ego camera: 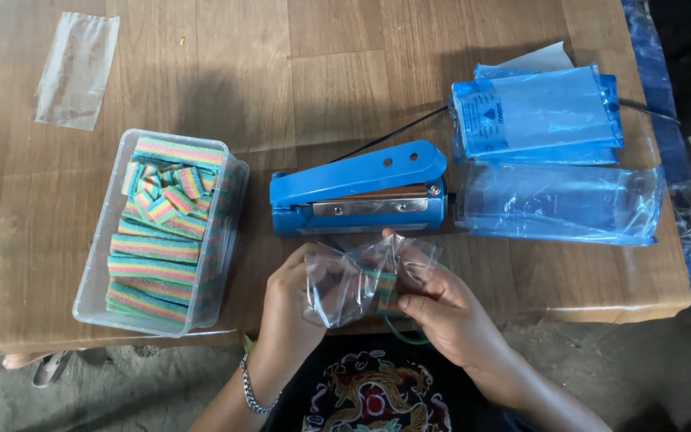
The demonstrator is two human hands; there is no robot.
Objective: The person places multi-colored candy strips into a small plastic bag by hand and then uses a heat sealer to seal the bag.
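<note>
Two hands work at the bench [321,72] edge: left hand [293,300] and right hand [445,312] each grip one clear bag [361,280], pinched between fingers, a candy piece [385,290] inside. One blue sealer [359,190] lies just behind. One candy tub [89,280] sits left; one loose bag [76,70] far left; blue bag stacks [541,112] right.

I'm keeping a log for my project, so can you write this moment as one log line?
left hand: holds clear bag | right hand: holds same bag, rainbow candy piece inside | blue heat sealer: behind | candy tub: left
</note>
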